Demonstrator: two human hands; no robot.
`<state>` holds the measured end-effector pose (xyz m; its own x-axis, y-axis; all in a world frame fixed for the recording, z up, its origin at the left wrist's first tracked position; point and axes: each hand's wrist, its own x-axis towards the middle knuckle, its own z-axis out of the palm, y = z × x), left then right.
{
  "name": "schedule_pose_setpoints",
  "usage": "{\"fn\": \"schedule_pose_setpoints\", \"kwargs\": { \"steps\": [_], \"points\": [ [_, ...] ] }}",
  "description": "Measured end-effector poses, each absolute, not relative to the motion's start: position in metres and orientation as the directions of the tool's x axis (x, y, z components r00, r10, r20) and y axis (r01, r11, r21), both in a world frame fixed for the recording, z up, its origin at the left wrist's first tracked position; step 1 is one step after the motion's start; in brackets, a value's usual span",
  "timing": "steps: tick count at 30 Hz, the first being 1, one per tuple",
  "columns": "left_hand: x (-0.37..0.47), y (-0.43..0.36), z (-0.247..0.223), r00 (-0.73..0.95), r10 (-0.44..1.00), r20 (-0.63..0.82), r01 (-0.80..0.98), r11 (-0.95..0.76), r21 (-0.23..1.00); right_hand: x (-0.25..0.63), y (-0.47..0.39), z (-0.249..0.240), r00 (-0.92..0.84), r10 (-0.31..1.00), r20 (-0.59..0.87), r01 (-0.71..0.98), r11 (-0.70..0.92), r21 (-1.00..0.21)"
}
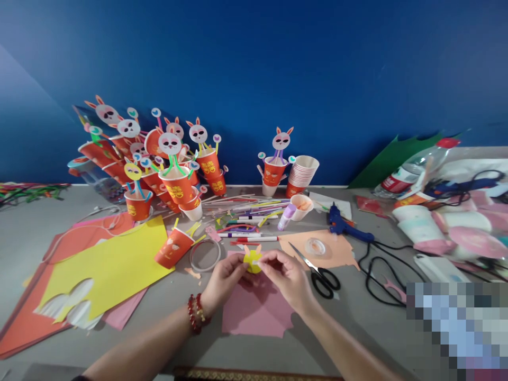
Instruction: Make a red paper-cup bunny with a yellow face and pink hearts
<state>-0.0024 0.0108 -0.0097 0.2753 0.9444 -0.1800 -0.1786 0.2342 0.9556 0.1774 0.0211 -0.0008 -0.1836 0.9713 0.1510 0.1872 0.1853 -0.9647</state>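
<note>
"Above the pink paper sheet [257, 320], a left hand [227, 275] pinches the edge of a yellow paper rabbit head [251, 269]. And the right hand [288, 278]?"

"Its thumb and forefinger close narrowly by a pale scrap [255, 262] at the head's other side; which piece they grip, one cannot tell."

"What threatens the work?"

"Uneven pinching could crease the thin head, and a sideways tug could free a pale-orange ear [246, 248]. Right of the sheet, black-handled scissors [333, 275] could nick a forearm swinging wide; farther right, the glue gun's black cord [369, 290] could snag a wrist and drag the tool."

"And the setting?"

"Beneath the sheet, a grey tabletop [210, 352]; beyond it, red paper cups [177, 188] bearing rabbit faces [170, 143] stand before a deep-blue wall [254, 69]."
</note>
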Motion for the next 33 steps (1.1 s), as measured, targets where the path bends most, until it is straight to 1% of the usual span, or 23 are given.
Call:
{"fn": "schedule_pose_setpoints", "kwargs": {
  "steps": [8, 11, 16, 24, 29, 33],
  "points": [
    [-0.0021, 0.0099, -0.0132, 0.278, 0.948, -0.156, -0.153, 0.204, 0.967, 0.1717, 0.0198, 0.003, -0.196, 0.947, 0.256, 0.292, 0.305, -0.906],
    [-0.0026, 0.0092, -0.0146, 0.286, 0.946, -0.155, -0.151, 0.204, 0.967, 0.1723, 0.0192, 0.0014, -0.189, 0.949, 0.254, 0.324, 0.305, -0.896],
    [-0.0024, 0.0083, -0.0145, 0.298, 0.943, -0.149, -0.143, 0.199, 0.97, 0.1726, 0.0197, -0.0025, -0.181, 0.954, 0.239, 0.329, 0.288, -0.899],
    [-0.0017, 0.0076, -0.0123, 0.305, 0.943, -0.134, -0.147, 0.185, 0.972, 0.1721, 0.0207, -0.001, -0.203, 0.947, 0.25, 0.362, 0.31, -0.879],
    [-0.0027, 0.0074, -0.0121, 0.312, 0.944, -0.104, -0.17, 0.164, 0.972, 0.1723, 0.0208, -0.0021, -0.202, 0.946, 0.255, 0.395, 0.317, -0.862],
    [-0.0039, 0.0065, -0.011, 0.286, 0.956, -0.07, -0.167, 0.121, 0.979, 0.1724, 0.0199, -0.0011, -0.206, 0.945, 0.256, 0.403, 0.32, -0.857]
  ]
}}
